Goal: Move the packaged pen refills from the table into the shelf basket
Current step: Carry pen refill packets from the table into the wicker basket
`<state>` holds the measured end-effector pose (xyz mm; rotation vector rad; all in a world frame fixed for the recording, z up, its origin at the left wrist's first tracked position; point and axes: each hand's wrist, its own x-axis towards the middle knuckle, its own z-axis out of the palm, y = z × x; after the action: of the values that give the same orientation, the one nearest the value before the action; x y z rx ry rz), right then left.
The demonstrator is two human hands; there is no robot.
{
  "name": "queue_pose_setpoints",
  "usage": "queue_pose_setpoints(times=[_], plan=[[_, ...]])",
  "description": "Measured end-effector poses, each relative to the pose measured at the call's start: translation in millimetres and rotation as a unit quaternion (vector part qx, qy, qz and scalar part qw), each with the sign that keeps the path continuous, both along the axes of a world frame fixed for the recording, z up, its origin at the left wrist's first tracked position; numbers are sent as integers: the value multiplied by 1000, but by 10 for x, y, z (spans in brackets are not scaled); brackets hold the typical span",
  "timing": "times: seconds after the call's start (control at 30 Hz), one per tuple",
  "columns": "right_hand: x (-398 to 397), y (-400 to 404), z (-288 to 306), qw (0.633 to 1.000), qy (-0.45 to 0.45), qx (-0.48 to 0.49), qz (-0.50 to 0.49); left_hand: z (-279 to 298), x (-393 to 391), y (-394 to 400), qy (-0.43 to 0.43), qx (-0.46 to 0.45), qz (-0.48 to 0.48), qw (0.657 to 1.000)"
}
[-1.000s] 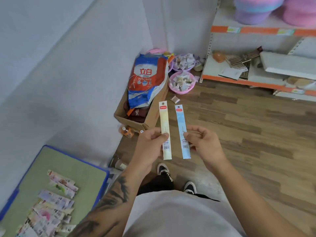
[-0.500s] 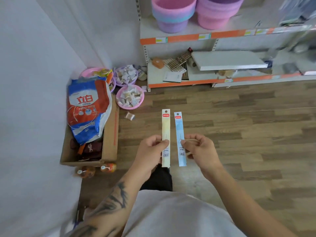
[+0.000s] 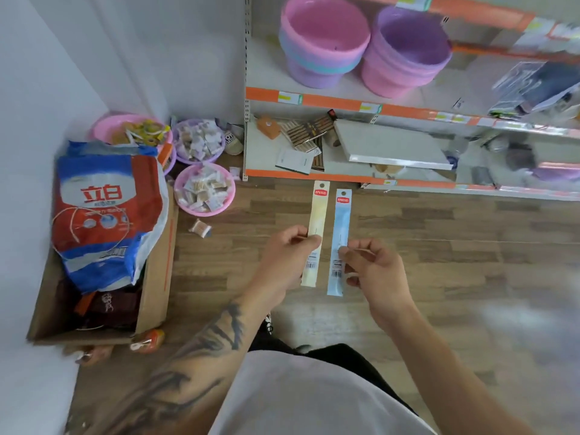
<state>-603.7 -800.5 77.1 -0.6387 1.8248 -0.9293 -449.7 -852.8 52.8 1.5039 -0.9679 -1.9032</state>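
The view has swung from bench to shelf; left hand [image 3: 282, 255] pinches the yellow refill pack [image 3: 316, 233], right hand [image 3: 373, 268] the blue refill pack [image 3: 339, 243], baskets [image 3: 326, 36] ahead.

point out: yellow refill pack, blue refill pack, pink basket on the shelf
yellow refill pack [image 3: 317, 211], head view, upper part above the left hand's pinch
blue refill pack [image 3: 341, 219], head view, upper part above the right hand's pinch
pink basket [image 3: 326, 29], head view, inner wall
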Motion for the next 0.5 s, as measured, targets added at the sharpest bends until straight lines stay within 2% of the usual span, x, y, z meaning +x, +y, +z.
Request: queue_pose_setpoints(times=[0.13, 0.5], plan=[[49, -298, 16, 1000, 1, 1, 15, -9, 21, -230, 1, 7, 18, 1000], [39, -1422, 155, 993, -76, -52, 70, 143, 10, -1107, -8, -16, 104, 994]])
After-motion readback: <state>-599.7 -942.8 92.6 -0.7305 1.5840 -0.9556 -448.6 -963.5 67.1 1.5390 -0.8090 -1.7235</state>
